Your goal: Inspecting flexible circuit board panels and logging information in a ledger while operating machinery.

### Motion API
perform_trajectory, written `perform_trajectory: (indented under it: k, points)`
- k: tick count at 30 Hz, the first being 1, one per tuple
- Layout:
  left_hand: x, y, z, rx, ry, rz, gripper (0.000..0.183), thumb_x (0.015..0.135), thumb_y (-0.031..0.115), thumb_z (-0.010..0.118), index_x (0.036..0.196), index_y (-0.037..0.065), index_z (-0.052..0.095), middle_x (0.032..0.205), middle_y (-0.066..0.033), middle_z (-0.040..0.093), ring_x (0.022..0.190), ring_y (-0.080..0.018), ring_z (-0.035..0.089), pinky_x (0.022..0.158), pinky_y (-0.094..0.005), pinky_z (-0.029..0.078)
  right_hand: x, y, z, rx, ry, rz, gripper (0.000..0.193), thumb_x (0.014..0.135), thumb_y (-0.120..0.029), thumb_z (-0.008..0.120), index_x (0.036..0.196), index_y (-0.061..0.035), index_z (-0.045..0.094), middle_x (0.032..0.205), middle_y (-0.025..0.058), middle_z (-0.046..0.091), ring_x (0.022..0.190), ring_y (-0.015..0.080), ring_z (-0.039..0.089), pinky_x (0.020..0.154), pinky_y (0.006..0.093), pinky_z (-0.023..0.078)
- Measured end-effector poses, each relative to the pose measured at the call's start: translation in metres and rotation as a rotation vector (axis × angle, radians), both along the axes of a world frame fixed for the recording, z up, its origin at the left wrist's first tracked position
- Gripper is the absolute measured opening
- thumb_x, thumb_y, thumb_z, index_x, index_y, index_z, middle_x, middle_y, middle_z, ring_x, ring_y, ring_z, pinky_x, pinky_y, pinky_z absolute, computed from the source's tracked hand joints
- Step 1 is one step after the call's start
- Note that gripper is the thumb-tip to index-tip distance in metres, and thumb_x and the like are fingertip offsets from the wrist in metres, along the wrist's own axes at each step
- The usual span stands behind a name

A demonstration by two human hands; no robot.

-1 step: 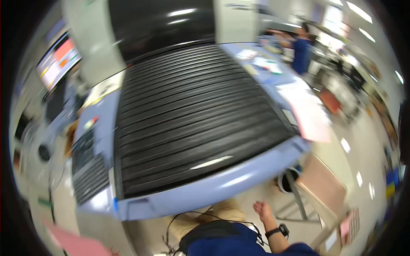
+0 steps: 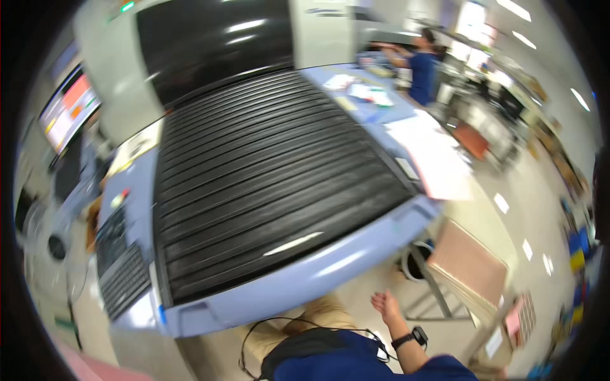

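My right hand (image 2: pixel 386 307) hangs in the air below the front edge of a large machine, holding nothing, its fingers loosely spread. A black watch (image 2: pixel 413 336) is on that wrist. In front of me the machine's bed of black ribbed slats (image 2: pixel 273 184) slopes away, framed by a blue-grey front rim (image 2: pixel 298 270). A piece of a pink sheet (image 2: pixel 95 369) shows at the lower left. My left hand is out of the picture, so whether it holds that sheet cannot be seen.
A keyboard (image 2: pixel 126 282) lies left of the bed, near a lit monitor (image 2: pixel 68 113). On the right are paper sheets (image 2: pixel 438 159), a stack of brownish boards (image 2: pixel 471 260) and a bin (image 2: pixel 416 261). Farther back, a person in blue (image 2: pixel 420 70) stands by another machine.
The whole view has shifted, so the machine sits farther left and the picture is less smeared. The pink sheet has dropped lower at the left edge. My right hand stays open.
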State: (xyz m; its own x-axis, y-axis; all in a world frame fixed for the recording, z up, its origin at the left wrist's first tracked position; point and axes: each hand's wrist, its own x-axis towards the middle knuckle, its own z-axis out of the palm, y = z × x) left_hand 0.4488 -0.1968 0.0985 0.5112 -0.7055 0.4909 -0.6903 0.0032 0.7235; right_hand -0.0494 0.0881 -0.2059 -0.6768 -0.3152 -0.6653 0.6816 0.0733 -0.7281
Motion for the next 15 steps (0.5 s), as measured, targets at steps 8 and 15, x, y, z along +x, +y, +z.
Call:
perform_trajectory:
  k: [8,15]
  points:
    - [-0.035,0.028,0.043,-0.103,0.031,-0.351,0.030,0.098,0.015,0.060,0.113,-0.011,0.067,0.099,-0.0189,0.070,0.075,-0.0221,0.066,0.065,-0.0341,0.057,-0.050,-0.015,0.198,-0.076,0.497,-0.176,0.036,0.100,-0.029,0.055,0.105,0.0047,0.068,0.091,0.0136,0.072,0.086,0.0203,0.070,0.080,0.0314,0.055]
    - [-0.074,0.011,-0.009,0.125,0.714,-0.766,0.019,0.100,0.014,0.056,0.100,-0.004,0.063,0.074,-0.0032,0.061,0.055,-0.0074,0.054,0.044,-0.0220,0.041,0.023,-0.066,0.287,-0.240,0.753,0.224,0.026,0.097,-0.017,0.059,0.101,0.0061,0.068,0.092,0.0118,0.071,0.090,0.0192,0.068,0.086,0.0331,0.053]
